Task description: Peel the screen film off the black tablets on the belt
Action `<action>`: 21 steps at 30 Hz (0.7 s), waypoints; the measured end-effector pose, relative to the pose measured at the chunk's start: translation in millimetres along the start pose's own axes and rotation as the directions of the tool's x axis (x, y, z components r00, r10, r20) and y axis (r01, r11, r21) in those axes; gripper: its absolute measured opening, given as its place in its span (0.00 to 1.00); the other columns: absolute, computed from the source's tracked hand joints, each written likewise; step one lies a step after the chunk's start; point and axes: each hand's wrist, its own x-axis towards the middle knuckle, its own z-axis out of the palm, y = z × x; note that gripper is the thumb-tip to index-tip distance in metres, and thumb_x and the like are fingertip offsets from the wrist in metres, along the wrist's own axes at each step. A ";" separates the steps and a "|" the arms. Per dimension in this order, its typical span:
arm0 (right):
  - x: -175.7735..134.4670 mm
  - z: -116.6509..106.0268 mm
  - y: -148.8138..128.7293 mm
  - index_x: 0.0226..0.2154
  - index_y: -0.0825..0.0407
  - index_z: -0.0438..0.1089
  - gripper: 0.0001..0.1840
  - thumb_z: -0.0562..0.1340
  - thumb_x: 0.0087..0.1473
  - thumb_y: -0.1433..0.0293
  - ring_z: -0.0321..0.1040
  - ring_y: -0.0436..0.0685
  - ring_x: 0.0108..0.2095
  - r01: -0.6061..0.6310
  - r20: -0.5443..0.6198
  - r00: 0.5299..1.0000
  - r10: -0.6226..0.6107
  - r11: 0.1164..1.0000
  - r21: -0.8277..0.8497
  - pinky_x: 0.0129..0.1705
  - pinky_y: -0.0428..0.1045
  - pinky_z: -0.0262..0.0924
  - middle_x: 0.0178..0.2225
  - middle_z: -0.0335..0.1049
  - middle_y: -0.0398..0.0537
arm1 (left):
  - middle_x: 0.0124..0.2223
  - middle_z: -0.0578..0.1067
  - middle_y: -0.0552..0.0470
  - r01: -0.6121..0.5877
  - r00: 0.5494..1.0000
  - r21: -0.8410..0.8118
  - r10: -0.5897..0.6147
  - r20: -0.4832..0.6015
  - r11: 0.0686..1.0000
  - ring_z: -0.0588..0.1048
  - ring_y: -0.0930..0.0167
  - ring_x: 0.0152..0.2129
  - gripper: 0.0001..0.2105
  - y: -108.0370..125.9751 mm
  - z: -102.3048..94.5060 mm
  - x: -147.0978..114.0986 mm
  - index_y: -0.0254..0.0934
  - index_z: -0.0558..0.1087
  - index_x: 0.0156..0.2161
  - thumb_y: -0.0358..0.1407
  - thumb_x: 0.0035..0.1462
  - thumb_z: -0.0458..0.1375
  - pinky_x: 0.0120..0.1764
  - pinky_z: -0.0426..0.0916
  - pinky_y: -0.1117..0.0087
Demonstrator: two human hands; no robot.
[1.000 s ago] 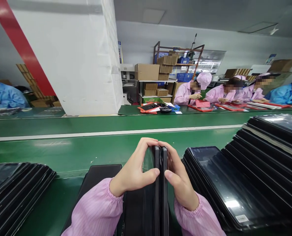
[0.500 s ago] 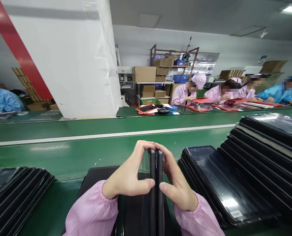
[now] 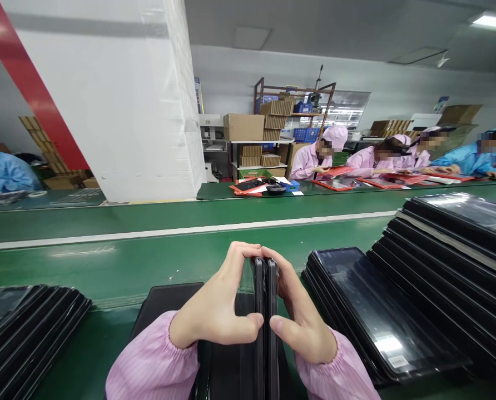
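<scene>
Two black tablets stand on edge side by side in front of me, seen along their narrow edges. My left hand (image 3: 217, 305) grips the left tablet (image 3: 258, 355), thumb on the near edge and fingers over the top. My right hand (image 3: 304, 319) clasps the right tablet (image 3: 272, 361) in the same way. Both sets of fingertips meet at the top. Clear film shows at the left tablet's side. Behind and beneath them lies a dark flat panel (image 3: 160, 303), partly hidden by my left arm.
Stacked tablets (image 3: 381, 311) rise on the right, with a taller stack (image 3: 448, 261) beside them. Another stack (image 3: 26, 328) lies at the left. A green conveyor belt (image 3: 127, 266) runs across. Beyond it stand a white pillar (image 3: 139, 111) and several co-workers (image 3: 310, 161) handling red-edged panels.
My hands and the two upright tablets sit slightly lower in view. The grip on both looks the same.
</scene>
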 end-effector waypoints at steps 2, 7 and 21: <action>-1.1 0.9 -3.4 0.66 0.34 0.50 0.35 0.60 0.60 0.54 0.68 0.57 0.36 -0.011 0.005 1.000 0.011 1.000 0.022 0.50 0.59 0.65 0.66 0.48 0.47 | 0.56 0.58 0.43 0.004 1.000 0.008 -0.004 0.006 1.000 0.64 0.54 0.53 0.32 1.0 0.4 -1.1 0.41 0.55 0.56 0.35 0.44 0.60 0.53 0.64 0.48; -2.0 6.1 -9.8 0.63 0.36 0.57 0.31 0.61 0.59 0.53 0.67 0.56 0.33 -0.009 -0.056 0.998 0.011 0.999 0.036 0.48 0.58 0.66 0.64 0.54 0.48 | 0.54 0.57 0.45 -0.001 1.000 0.044 0.001 0.002 0.999 0.64 0.56 0.53 0.29 5.6 2.7 -3.0 0.41 0.56 0.54 0.35 0.45 0.57 0.53 0.63 0.50; 1.7 22.6 -7.6 0.53 0.41 0.70 0.18 0.58 0.62 0.60 0.61 0.67 0.57 0.112 -0.316 0.944 -0.093 0.993 0.041 0.56 0.59 0.61 0.55 0.66 0.48 | 0.53 0.59 0.48 -0.021 0.992 -0.047 0.015 -0.125 0.999 0.59 0.57 0.56 0.17 8.1 21.1 -2.8 0.44 0.59 0.51 0.36 0.56 0.51 0.56 0.57 0.51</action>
